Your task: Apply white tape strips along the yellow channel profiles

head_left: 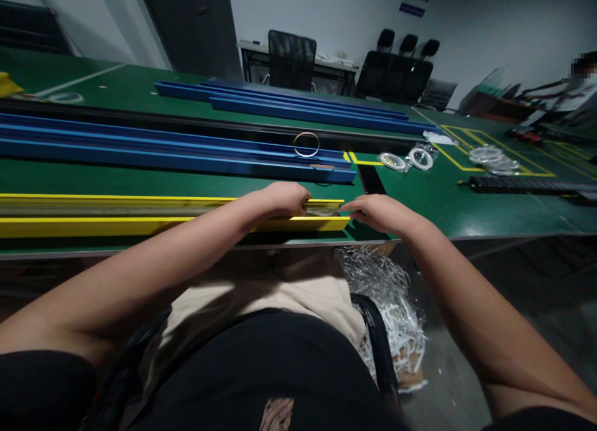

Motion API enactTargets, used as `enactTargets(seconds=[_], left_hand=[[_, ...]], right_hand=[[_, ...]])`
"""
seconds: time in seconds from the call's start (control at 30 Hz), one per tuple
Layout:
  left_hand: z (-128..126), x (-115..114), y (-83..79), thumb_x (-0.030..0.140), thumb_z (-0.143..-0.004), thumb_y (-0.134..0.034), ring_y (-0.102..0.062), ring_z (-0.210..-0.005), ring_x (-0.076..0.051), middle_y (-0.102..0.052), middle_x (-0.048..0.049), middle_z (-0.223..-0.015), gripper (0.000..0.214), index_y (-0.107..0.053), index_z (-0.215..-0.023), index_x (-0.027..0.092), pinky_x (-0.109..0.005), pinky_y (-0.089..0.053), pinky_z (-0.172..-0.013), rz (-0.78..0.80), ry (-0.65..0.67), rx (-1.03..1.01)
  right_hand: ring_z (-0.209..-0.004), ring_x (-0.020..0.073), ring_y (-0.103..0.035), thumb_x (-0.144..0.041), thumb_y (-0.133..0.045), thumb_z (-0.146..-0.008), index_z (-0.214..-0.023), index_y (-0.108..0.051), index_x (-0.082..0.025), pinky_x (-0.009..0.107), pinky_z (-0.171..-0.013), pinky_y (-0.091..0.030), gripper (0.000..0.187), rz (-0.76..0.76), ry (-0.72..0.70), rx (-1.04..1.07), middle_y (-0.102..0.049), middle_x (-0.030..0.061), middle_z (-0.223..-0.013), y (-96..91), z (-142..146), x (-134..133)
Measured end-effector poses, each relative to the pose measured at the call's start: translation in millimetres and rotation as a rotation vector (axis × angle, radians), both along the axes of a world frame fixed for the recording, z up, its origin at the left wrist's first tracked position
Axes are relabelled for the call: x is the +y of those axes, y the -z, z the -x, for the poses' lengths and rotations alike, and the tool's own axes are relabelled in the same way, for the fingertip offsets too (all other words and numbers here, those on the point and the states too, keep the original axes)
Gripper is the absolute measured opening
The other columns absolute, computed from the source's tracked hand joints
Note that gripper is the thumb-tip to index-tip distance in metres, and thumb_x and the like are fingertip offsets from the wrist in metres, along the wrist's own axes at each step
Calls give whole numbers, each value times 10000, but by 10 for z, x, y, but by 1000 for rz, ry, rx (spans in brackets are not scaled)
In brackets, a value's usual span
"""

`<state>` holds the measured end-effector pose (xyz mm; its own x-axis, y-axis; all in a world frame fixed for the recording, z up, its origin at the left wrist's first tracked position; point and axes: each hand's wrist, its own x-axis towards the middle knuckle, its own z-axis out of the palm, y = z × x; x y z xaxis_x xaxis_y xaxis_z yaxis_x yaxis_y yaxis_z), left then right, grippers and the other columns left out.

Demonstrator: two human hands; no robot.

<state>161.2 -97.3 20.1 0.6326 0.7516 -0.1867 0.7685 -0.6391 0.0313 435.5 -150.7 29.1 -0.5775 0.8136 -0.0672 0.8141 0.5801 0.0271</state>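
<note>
A long yellow channel profile (116, 226) lies along the front edge of the green table, its open side up. My left hand (286, 199) is curled over this channel near its right end, with its fingertips down inside and mostly hidden. A pale strip-like piece (321, 212) shows in the channel just right of those fingers. At the channel's right end my right hand (380, 213) has its index finger stretched toward the opening and the other fingers bent under. Whatever its fingertips pinch is too small to make out. A dark flat phone-like object (372, 180) lies just behind my right hand.
Behind the yellow channel lie blue channel profiles (186, 154), with a tape ring (306, 144) standing on them. More blue profiles (298, 107) lie farther back. Wrapped white rolls (421, 158) sit to the right. Shredded strips (392, 313) pile below the table edge. A person (581, 86) is at far right.
</note>
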Motion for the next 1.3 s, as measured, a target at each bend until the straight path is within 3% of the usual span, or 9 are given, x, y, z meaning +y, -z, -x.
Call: enactTargets(seconds=[0.27,0.4,0.6,0.77,0.9,1.07,1.2,1.3], left_hand=[[-198,40,25,457,-747,-627,-694,-795,-275,-770,-112,-953,383,-767,-1027,236,-323,-445,-663,36,11,-67],[-354,64,39,431,-734,-648,-700,-848,-296,-769,-130,-974,400,-776,-1053,225,-338,-471,-712,42,31,-74],[-627,81,47,427,-759,-657,-704,-931,-313,-761,-163,-1026,404,-777,-1067,195,-342,-490,-753,27,34,-83],[-701,86,82,500,-788,-653,-701,-940,-336,-754,-186,-1000,431,-781,-1044,178,-372,-493,-789,45,35,-104],[-619,69,68,577,-805,-638,-694,-925,-293,-755,-123,-949,427,-762,-994,215,-331,-476,-753,33,3,-261],[-305,141,-85,413,-765,-719,-676,-962,-223,-740,-80,-1100,510,-685,-1222,189,-294,-489,-826,263,232,-562],[27,218,-150,432,-780,-739,-653,-1108,-221,-687,-94,-1282,630,-616,-1355,205,-309,-494,-915,570,246,-806],[167,254,-102,554,-867,-649,-661,-1085,-222,-696,-119,-1237,559,-659,-1279,175,-325,-504,-884,699,156,-888]], right_hand=[[-968,217,-689,-283,-525,-964,-1357,-655,-351,290,-784,-468,420,119,-18,-46,-736,43,-1227,-77,122,98],[-856,195,-675,-306,-562,-945,-1296,-686,-313,272,-723,-445,373,180,48,7,-769,38,-1098,-129,103,109],[-788,180,-628,-357,-532,-956,-1097,-724,-208,271,-692,-431,281,130,160,290,-740,56,-930,-281,58,40],[-868,199,-632,-393,-452,-1001,-1139,-675,-189,301,-772,-469,332,28,202,593,-708,69,-970,-404,136,-85],[-894,202,-623,-353,-485,-982,-1242,-625,-222,323,-806,-495,323,-1,199,768,-676,56,-1004,-369,224,-287],[-976,212,-635,-353,-513,-969,-1235,-607,-250,357,-887,-521,300,-99,256,1029,-668,62,-1071,-225,360,-482],[-974,214,-651,-415,-549,-948,-1189,-612,-241,380,-905,-537,304,-75,278,1142,-690,70,-1065,-103,501,-323],[-998,210,-662,-443,-583,-926,-1117,-629,-230,369,-928,-538,290,-23,259,1214,-704,75,-1084,-24,631,-71]])
